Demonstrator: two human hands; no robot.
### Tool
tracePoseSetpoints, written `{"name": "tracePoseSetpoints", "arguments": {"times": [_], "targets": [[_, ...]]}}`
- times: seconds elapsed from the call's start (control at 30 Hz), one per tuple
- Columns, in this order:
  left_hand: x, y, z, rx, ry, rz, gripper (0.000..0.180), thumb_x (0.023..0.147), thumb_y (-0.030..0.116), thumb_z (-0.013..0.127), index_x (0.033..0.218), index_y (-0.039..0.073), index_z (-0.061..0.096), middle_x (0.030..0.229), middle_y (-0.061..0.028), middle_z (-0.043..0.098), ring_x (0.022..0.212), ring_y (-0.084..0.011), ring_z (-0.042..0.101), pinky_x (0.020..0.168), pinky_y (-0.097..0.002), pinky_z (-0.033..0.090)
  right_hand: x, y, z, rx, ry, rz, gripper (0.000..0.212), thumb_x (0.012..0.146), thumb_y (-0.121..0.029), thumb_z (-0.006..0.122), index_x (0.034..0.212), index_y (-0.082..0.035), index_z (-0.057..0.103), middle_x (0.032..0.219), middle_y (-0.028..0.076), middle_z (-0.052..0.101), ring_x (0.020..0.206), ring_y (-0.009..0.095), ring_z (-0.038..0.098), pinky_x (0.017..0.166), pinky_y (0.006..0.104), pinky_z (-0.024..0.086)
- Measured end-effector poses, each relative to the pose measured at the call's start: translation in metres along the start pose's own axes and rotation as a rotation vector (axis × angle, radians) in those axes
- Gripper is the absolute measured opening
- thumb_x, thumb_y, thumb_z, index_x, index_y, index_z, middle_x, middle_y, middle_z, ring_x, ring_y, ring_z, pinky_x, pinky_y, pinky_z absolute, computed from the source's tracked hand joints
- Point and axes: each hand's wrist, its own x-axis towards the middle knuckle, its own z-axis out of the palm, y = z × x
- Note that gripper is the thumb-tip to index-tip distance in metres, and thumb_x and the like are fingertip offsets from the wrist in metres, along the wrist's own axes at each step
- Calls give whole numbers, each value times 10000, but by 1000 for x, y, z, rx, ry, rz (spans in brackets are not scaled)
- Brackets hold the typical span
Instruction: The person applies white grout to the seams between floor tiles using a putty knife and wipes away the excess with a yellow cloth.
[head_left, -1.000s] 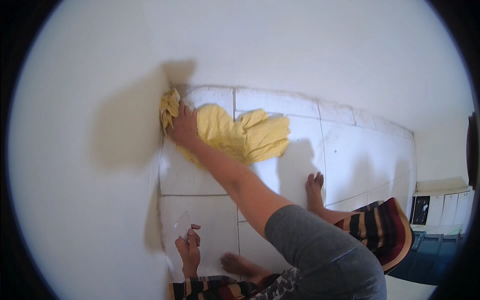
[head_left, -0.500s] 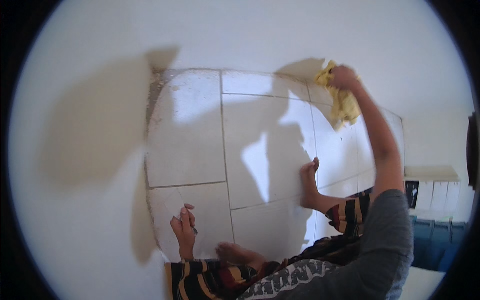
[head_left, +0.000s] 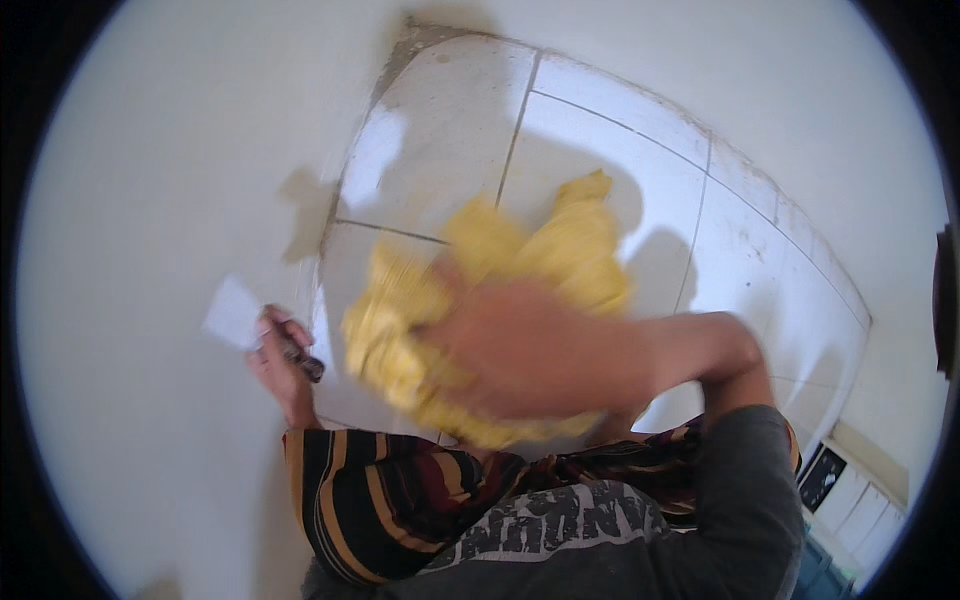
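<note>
My right hand (head_left: 530, 345), blurred by motion, grips a crumpled yellow cloth (head_left: 580, 245) in front of my body, above the tiled floor (head_left: 440, 130). The cloth spreads out on both sides of the hand, and the fingers are partly hidden in it. On the left, my left hand (head_left: 280, 362) is closed round the dark handle of a putty knife (head_left: 238, 312). Its flat, pale blade points up and left, close to the white wall.
White walls (head_left: 150, 230) rise on the left and at the far side. A rough grey patch (head_left: 415, 45) marks the far left corner. White shelving (head_left: 865, 495) and blue-green bins (head_left: 825, 570) stand at the lower right. My legs in striped cloth (head_left: 370, 490) are near.
My right hand has swung the yellow cloth from the far right wall in toward my body. My left hand has moved left and up with the putty knife. The view has turned.
</note>
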Motion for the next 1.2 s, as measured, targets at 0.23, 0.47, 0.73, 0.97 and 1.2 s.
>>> {"name": "tracePoseSetpoints", "arguments": {"times": [0.23,0.47,0.73,0.97,1.2], "targets": [[-120,78,-65,213,451,131,413,955,433,429,926,35,536,575,-16,453,514,-91,407,468,-229,300,115,-13,282,53,388,-366,271,815,-256,564,998,-87,670,1308,189,454,1122,353,470,924,562,356],[-171,86,-49,402,462,80,400,959,427,445,987,36,528,618,12,435,543,-75,397,482,-225,294,169,176,207,11,980,175,273,809,-223,558,964,-22,657,1059,156,601,1043,334,518,929,521,341],[-159,68,-16,319,288,32,367,976,389,419,929,38,515,564,-13,433,496,-86,402,442,-230,297,47,341,80,280,722,147,302,867,-291,497,1035,-73,619,995,169,577,910,335,563,801,444,463],[-149,85,1,308,188,59,376,980,390,409,929,32,511,556,-10,419,502,-86,400,454,-229,301,67,122,282,-42,474,-236,369,805,-316,603,1080,-73,646,1341,161,437,1200,341,433,937,418,398],[-151,88,-12,376,144,39,380,984,390,398,926,32,513,566,-14,424,513,-86,397,472,-230,297,-146,191,242,151,106,39,623,882,-393,555,1396,-110,348,1463,163,288,1363,328,245,1128,439,182]]}}
